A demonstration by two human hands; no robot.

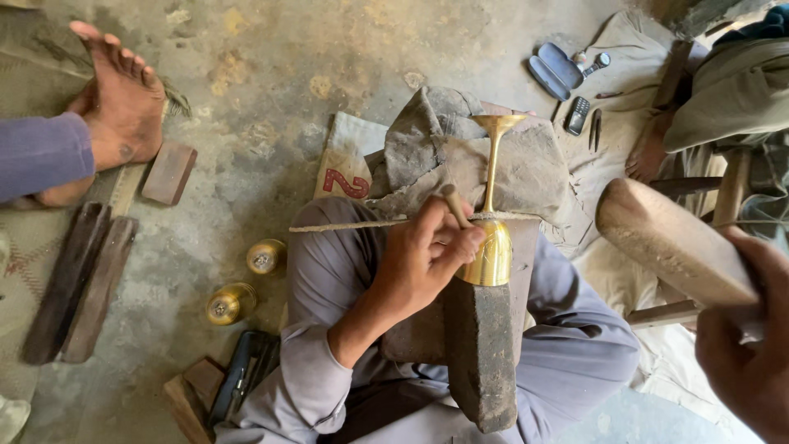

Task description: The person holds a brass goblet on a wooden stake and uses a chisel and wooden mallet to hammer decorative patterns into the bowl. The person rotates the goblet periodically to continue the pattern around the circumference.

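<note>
Left hand [427,259]: pinches a small chisel [454,205] against the brass goblet [493,238] (lying on a block).
Right hand [744,345]: clenched around a wooden mallet [670,242].

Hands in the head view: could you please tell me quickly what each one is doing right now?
Left hand: closed on a small punch tool set against the brass goblet.
Right hand: closed on the wooden mallet, raised.

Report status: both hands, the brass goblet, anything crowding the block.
Left hand grips a punch against the brass goblet. Right hand holds a wooden mallet, raised clear. Goblet lies on the block, cord across it. Nothing obstructing.
</note>
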